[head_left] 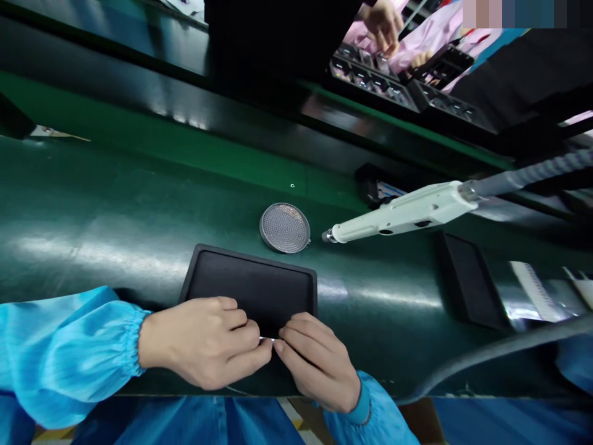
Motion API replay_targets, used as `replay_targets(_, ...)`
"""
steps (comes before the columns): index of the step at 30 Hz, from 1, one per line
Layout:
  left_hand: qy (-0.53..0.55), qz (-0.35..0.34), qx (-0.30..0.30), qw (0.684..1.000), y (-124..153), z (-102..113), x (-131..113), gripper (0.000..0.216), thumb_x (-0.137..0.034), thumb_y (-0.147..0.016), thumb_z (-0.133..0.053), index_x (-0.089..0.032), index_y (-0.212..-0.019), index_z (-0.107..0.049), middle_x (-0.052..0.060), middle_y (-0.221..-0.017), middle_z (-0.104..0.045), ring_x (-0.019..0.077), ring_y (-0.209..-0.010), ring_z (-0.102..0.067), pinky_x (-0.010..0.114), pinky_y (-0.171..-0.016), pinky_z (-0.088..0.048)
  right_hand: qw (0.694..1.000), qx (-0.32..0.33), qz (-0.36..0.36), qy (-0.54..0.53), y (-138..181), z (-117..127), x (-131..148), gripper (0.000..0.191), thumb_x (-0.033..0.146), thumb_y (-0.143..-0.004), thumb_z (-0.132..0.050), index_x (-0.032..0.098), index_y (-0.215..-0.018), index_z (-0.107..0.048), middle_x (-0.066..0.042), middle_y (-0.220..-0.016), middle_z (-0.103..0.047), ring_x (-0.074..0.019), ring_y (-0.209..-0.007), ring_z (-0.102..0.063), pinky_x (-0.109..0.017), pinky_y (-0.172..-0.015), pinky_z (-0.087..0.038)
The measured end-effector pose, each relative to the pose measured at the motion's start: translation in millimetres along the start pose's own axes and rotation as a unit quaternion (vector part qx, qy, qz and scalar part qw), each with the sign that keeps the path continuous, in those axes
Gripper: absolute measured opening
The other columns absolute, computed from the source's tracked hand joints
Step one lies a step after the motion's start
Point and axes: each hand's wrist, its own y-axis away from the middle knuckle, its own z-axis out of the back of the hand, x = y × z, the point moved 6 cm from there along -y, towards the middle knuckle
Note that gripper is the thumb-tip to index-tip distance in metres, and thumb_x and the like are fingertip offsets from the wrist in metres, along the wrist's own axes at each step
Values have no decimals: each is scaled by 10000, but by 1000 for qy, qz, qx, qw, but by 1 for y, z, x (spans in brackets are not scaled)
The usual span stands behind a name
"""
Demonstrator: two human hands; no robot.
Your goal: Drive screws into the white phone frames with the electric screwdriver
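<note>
My left hand (pixel 208 343) and my right hand (pixel 319 361) meet at the near edge of a shallow black tray (pixel 250 258). Both are closed, with fingers curled and fingertips nearly touching. A thin, light-coloured sliver (pixel 267 339) shows between them; most of it is hidden, and its kind cannot be made out. Just beyond the tray sits a round grey dish (pixel 285 227) with a dimpled surface and small grains near its far rim. To its right hangs a pale, pen-shaped tool (pixel 398 213) with a metal tip, on a ribbed hose.
A second black tray (pixel 472 281) lies at the right, beside a white strip with markings (pixel 535 290). A grey hose (pixel 500 352) curves across the lower right. Across the bench, a co-worker's hand (pixel 383 28) is over black compartment trays (pixel 370 80). The green bench top (pixel 92 204) runs leftward.
</note>
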Motion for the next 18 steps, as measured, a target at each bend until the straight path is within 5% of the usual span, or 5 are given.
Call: replay_targets(18, 14, 29, 39, 999, -5, -1, 3, 212, -150, -952, -490, -100, -1104, -629, 14, -704, -573, 160, -570, -525, 324, -515, -430, 999, -21, -9, -36, 5, -3, -6, 119, 3, -791, -626, 91, -871, -619, -105, -784, -644, -183, -792, -580, -351, -613, -522)
